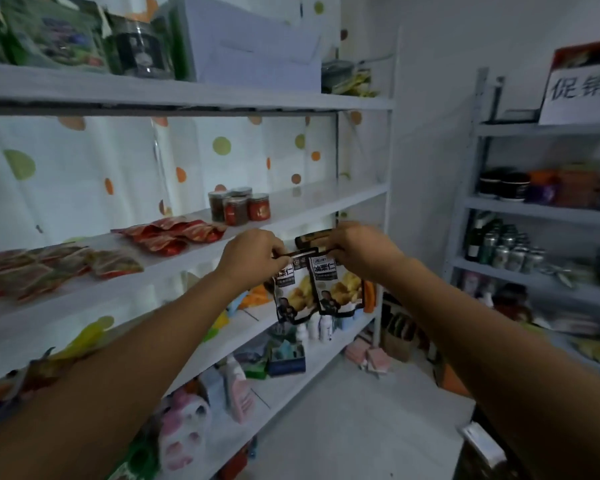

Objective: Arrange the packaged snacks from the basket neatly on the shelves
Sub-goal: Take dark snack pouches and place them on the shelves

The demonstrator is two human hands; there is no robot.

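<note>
We see two snack pouches up at the front edge of the middle shelf [326,206], each pinched by its top strip. The left hand [253,254] curls fingers and thumb on the left pouch [290,299], and the right hand [357,247] does the same on the right pouch [340,289]. Both pouches hang in the air below the grips, not on the board, and their inner edges overlap with the right one in front. We judge the risks as follows. The hold is on the top strips only, so the bodies swing free and could twist or slip on the lift. The feet hang lower than the shelf lip and could catch on it going in. A dark packet [314,237] lies just behind and between the grips and may get shoved. The jars [238,206] stand beyond the left grip and could be knocked if that hand goes deep. Set down overlapped, the pair would look untidy. Each pouch's long axis runs near vertical with a slight lean. The sealed tops point up at the fingers, the feet point down, and the printed faces point toward us.
</note>
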